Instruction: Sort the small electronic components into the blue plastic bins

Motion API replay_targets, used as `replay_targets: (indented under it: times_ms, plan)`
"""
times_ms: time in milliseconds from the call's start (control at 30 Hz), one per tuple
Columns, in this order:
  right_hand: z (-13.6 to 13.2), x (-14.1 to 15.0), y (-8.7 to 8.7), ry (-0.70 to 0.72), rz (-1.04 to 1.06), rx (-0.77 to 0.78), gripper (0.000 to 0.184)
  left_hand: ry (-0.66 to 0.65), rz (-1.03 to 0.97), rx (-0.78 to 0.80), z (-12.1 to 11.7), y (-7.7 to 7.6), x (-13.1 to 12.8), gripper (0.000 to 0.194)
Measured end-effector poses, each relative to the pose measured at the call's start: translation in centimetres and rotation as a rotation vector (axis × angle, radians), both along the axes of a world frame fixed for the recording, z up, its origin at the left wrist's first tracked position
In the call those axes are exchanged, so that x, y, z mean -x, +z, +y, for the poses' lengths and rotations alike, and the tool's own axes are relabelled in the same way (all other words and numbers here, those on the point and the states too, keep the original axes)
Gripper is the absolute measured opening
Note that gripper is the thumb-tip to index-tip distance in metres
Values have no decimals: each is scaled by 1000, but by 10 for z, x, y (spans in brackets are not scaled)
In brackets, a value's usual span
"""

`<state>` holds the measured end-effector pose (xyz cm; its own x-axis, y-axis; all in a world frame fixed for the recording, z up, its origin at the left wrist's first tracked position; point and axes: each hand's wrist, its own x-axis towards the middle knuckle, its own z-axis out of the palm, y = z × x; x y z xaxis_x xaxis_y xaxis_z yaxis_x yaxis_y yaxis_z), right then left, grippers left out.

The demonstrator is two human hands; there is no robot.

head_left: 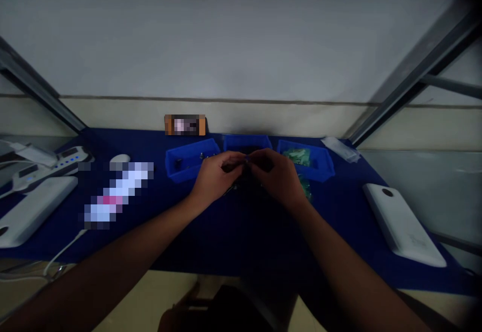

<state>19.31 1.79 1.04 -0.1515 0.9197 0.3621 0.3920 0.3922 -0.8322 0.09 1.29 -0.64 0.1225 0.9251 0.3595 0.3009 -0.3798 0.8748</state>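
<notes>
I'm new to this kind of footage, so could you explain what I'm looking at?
There is no machine here: these are a person's bare hands, seen from one camera worn on the head, looking forward and down. On the dark blue tabletop sit three open blue trays; the right one holds green, shiny-looking items. A rounded white slab lies at the far right. The left hand and right hand meet at the fingertips, perhaps around something tiny, too dark to make out.
</notes>
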Motion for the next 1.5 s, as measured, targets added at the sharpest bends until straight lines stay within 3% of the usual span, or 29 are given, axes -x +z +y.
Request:
replay_targets:
  times_ms: [333, 700, 933, 1133, 1267, 1500]
  plan:
    - [4, -1, -2, 108, 273, 11, 17, -2, -226, -17, -1, 6, -4, 33]
    - [4, 1, -1, 183, 383, 91, 22, 37, -152, -96, -4, 9, -4, 33]
    - [-2, 4, 1, 68, 22, -113, 18, 170, 318, -394, -4, 28, 9, 21]
    - [-9, 11, -4, 375, -375, -313, 7, 304, 625, -438, 8, 29, 27, 23]
    - [-11, 15, -10, 491, -451, -353, 25, 267, 668, -472, 11, 25, 29, 32]
    - [-5, 11, -16, 480, -569, -378, 23, 126, 554, -510, -1, 23, 13, 28]
